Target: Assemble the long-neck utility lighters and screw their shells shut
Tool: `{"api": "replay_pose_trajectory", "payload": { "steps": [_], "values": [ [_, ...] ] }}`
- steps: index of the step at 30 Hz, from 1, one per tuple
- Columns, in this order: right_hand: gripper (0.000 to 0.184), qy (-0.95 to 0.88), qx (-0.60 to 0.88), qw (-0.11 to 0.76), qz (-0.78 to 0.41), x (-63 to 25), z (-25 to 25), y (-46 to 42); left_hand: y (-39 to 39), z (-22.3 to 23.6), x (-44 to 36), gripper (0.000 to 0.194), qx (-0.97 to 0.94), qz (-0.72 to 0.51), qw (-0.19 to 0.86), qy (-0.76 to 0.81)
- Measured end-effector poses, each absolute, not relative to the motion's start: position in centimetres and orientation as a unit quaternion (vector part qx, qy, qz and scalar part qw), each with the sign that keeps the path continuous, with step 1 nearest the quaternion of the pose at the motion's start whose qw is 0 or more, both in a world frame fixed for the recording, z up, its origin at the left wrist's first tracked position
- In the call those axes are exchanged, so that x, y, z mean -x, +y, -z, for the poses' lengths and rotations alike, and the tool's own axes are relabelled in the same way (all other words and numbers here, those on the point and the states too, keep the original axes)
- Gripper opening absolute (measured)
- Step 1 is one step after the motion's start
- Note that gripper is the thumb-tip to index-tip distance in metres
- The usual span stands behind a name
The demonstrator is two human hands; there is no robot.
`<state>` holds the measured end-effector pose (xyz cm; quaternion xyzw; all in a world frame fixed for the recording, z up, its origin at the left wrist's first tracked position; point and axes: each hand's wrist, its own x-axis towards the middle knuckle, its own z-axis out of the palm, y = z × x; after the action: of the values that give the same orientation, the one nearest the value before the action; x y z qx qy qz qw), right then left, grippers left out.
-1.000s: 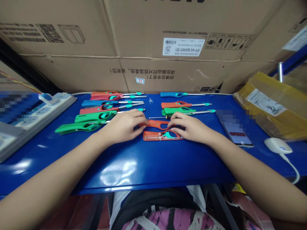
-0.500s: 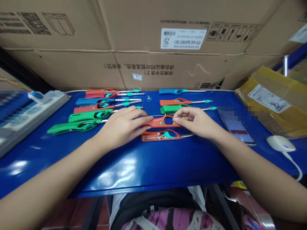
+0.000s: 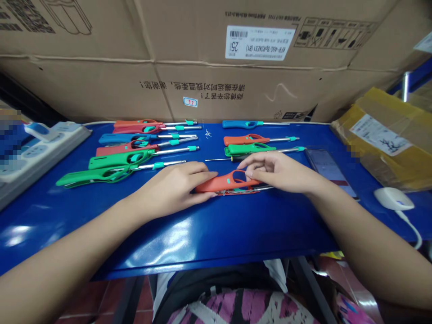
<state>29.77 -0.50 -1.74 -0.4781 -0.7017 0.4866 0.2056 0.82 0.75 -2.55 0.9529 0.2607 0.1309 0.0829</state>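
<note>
Orange plastic, the shell [image 3: 216, 182] is pinched at one end by the left hand [image 3: 172, 186] and at its loop by the right hand [image 3: 273, 171], over an open lighter [image 3: 257, 191], hiding most of it. A screwdriver [image 3: 219, 159] lies just behind; lighters [image 3: 121, 160] flank it, a phone [image 3: 326, 167] sits right, and a carton [image 3: 195, 49] blocks the back.

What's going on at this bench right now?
A person's left hand and right hand hold an orange plastic lighter shell half just above or against the open orange lighter body, whose metal tube sticks out to the right. A thin-shafted screwdriver lies behind them on the glossy blue tabletop. Red, blue, green and orange long-necked lighters lie in two groups beyond.
</note>
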Motion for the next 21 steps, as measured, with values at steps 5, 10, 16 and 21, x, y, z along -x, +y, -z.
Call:
{"api": "replay_pose_trajectory", "payload": {
  "steps": [5, 10, 16, 21],
  "values": [
    [0.034, -0.81, 0.479, 0.096, -0.325, -32.0, 0.4, -0.6, 1.0, 2.7, -0.8, 0.028, -0.946, -0.115, 0.12, 0.279],
    [0.018, -0.827, 0.478, 0.038, -0.293, -32.8, -0.2, -0.5, 1.0, 2.6, -0.7, 0.029, -0.939, -0.084, 0.147, 0.3],
    [0.015, -0.842, 0.461, 0.028, -0.278, -32.5, 0.5, -0.2, 1.0, 2.5, -1.0, 0.026, -0.932, -0.06, 0.171, 0.314],
    [0.012, -0.854, 0.461, 0.043, -0.239, -32.2, 0.9, -0.2, 1.0, 2.3, -1.0, 0.025, -0.928, -0.052, 0.183, 0.319]
  ]
}}
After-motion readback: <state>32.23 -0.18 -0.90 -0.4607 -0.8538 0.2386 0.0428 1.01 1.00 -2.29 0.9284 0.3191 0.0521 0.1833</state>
